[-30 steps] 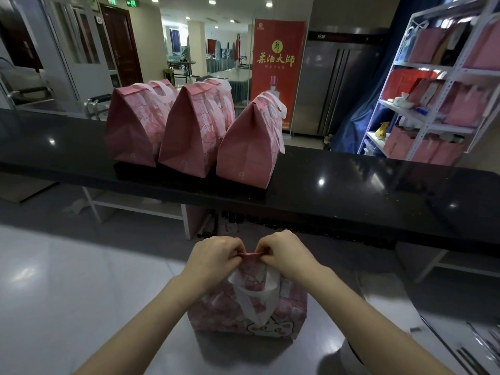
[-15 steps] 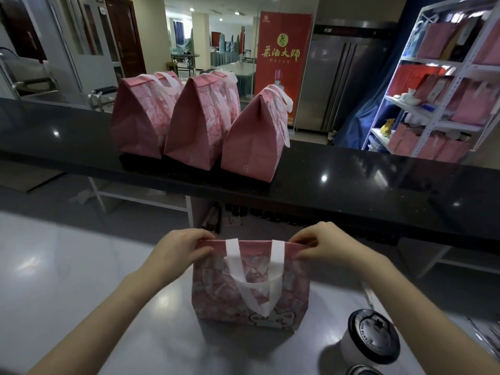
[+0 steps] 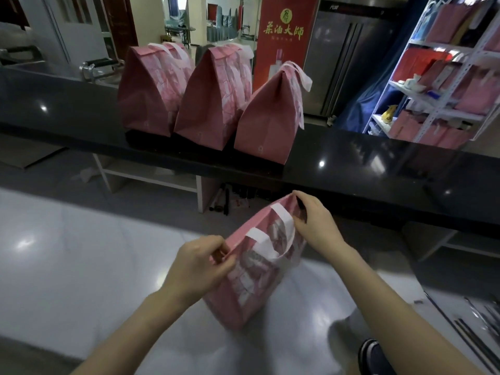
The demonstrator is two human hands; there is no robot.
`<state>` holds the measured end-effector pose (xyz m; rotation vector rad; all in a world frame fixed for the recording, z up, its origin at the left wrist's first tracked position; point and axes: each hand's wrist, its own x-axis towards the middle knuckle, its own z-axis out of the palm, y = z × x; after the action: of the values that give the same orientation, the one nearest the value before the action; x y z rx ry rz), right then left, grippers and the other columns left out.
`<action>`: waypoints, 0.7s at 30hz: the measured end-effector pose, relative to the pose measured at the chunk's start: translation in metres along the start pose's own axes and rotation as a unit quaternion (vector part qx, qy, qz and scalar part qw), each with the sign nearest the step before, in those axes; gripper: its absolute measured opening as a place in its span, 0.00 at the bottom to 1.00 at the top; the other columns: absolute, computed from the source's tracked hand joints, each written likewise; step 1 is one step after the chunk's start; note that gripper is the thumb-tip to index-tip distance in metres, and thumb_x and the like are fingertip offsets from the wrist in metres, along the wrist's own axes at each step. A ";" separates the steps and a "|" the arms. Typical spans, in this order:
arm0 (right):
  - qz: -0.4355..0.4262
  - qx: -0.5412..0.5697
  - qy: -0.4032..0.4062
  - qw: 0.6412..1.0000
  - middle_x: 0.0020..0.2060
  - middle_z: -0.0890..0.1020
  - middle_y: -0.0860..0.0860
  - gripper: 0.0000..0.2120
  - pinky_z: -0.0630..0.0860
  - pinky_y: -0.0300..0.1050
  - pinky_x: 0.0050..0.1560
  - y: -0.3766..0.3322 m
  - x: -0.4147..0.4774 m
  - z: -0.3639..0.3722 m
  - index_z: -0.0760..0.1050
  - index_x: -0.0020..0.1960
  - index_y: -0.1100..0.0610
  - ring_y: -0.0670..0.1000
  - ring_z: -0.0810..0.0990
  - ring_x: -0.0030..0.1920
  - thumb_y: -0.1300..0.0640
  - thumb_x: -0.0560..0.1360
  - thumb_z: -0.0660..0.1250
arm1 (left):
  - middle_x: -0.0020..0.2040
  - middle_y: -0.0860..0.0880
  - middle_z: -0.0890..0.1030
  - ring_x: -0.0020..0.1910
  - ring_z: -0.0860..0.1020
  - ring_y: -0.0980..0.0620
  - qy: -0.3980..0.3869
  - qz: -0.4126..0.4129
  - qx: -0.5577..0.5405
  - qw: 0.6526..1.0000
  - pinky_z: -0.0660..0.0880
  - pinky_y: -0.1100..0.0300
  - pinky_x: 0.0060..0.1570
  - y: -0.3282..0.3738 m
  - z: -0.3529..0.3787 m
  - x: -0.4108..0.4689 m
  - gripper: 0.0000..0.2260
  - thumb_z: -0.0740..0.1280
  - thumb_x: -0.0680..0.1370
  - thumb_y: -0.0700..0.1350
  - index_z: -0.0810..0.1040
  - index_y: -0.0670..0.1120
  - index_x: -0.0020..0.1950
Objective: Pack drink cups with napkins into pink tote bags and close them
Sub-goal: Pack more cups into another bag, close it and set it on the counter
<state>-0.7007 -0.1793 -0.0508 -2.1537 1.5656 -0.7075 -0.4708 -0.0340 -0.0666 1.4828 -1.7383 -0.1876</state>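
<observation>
**A:** So, where is the bag [image 3: 257, 277] sitting?

**B:** It is standing on the white tabletop [image 3: 81, 253] right in front of me. It is turned so its top edge is running from near left to far right.

**A:** And what are your fingers doing?

**B:** My left hand [image 3: 200, 266] is pinching the near end of that edge, with the fingers [image 3: 216, 262] and thumb curled round it. My right hand [image 3: 316, 226] is gripping the far end the same way. Between them the mouth is lying pressed flat, and the white handles [image 3: 273, 239] are hanging down the side facing me.

**A:** What else is showing?

**B:** Three closed bags are standing in a row on the black tabletop [image 3: 378, 171] beyond: the left bag [image 3: 151, 87], the middle bag [image 3: 216, 93] and the right bag [image 3: 270, 117]. Their tops are folded shut. A dark cup lid [image 3: 370, 355] is peeking in at the bottom edge, beside my right forearm. A red banner [image 3: 284, 36] is standing behind the row, and a white rack [image 3: 422, 85] holding pink bags is standing at far right.
</observation>
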 end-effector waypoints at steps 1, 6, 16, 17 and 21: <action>0.021 0.031 0.020 0.999 0.70 0.69 0.47 0.24 0.67 0.41 0.60 0.002 -0.010 0.004 0.64 0.73 0.48 0.49 0.70 0.66 0.49 0.78 0.65 | 0.32 0.55 0.78 0.32 0.76 0.58 -0.004 0.000 -0.034 0.999 0.75 0.59 0.35 0.003 0.003 -0.005 0.06 0.73 0.69 0.44 0.79 0.46 0.35; 0.054 0.087 0.102 0.989 0.58 0.77 0.51 0.10 0.71 0.36 0.56 0.017 -0.088 0.029 0.79 0.57 0.55 0.48 0.76 0.59 0.62 0.78 0.64 | 0.46 0.56 0.80 0.47 0.80 0.56 -0.059 -0.021 -0.184 0.981 0.76 0.64 0.46 -0.012 0.018 -0.030 0.11 0.72 0.72 0.55 0.81 0.51 0.49; 0.134 0.269 -0.085 0.950 0.73 0.59 0.36 0.48 0.70 0.49 0.65 -0.005 -0.175 0.113 0.48 0.73 0.30 0.42 0.64 0.70 0.45 0.65 0.76 | 0.67 0.58 0.74 0.62 0.75 0.61 -0.167 -0.161 -0.203 0.951 0.73 0.62 0.60 -0.095 0.049 -0.052 0.42 0.81 0.63 0.44 0.65 0.57 0.73; 0.130 0.268 -0.076 0.952 0.73 0.59 0.36 0.52 0.70 0.50 0.66 -0.007 -0.175 0.119 0.45 0.74 0.31 0.42 0.64 0.71 0.48 0.65 0.78 | 0.64 0.61 0.76 0.59 0.76 0.63 -0.166 -0.176 -0.220 0.945 0.75 0.65 0.56 -0.095 0.050 -0.055 0.43 0.81 0.62 0.46 0.64 0.61 0.72; 0.104 0.272 -0.018 0.956 0.71 0.66 0.39 0.53 0.74 0.46 0.64 -0.013 -0.171 0.125 0.44 0.75 0.34 0.42 0.69 0.69 0.46 0.65 0.78 | 0.62 0.64 0.76 0.59 0.76 0.66 -0.158 -0.169 -0.241 0.942 0.74 0.71 0.52 -0.080 0.053 -0.070 0.44 0.80 0.62 0.48 0.62 0.63 0.72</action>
<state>-0.6582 -0.0106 -0.1728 -1.5681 1.3511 -0.8970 -0.4481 -0.0161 -0.1819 1.4128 -1.5096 -1.0075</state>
